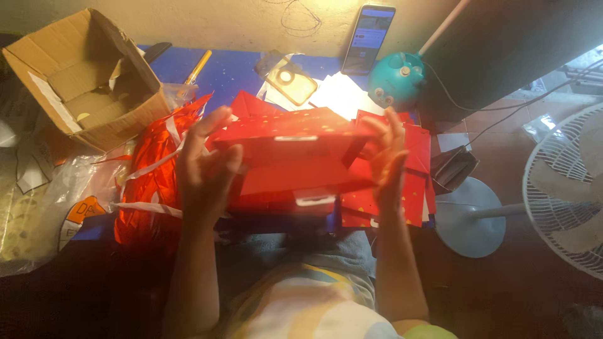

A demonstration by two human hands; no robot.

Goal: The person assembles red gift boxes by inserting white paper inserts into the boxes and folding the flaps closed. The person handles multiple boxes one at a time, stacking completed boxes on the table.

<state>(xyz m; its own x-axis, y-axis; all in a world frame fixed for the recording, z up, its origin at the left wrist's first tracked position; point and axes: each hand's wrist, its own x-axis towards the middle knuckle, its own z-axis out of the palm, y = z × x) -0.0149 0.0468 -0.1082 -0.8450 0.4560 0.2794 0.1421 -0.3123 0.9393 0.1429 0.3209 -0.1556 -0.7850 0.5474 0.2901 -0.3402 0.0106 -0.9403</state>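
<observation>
I hold a red paper gift bag (295, 157) with small gold dots and white handle strips between both hands, above a low blue table (232, 69). My left hand (204, 166) presses its left side, fingers spread over the edge. On the right end, my right hand (384, 160) grips the bag with fingers curled over the top. Under it lies a stack of flat red bags (411, 188). A bundle of red bags wrapped in clear plastic (151, 182) sits just left of my left hand.
An open cardboard box (81, 81) stands at the back left. A phone (369, 37) leans on the wall, beside a teal round device (396, 78) and a tape dispenser (290, 80). A white floor fan (565, 188) stands at right. Plastic wrap (44, 201) lies at left.
</observation>
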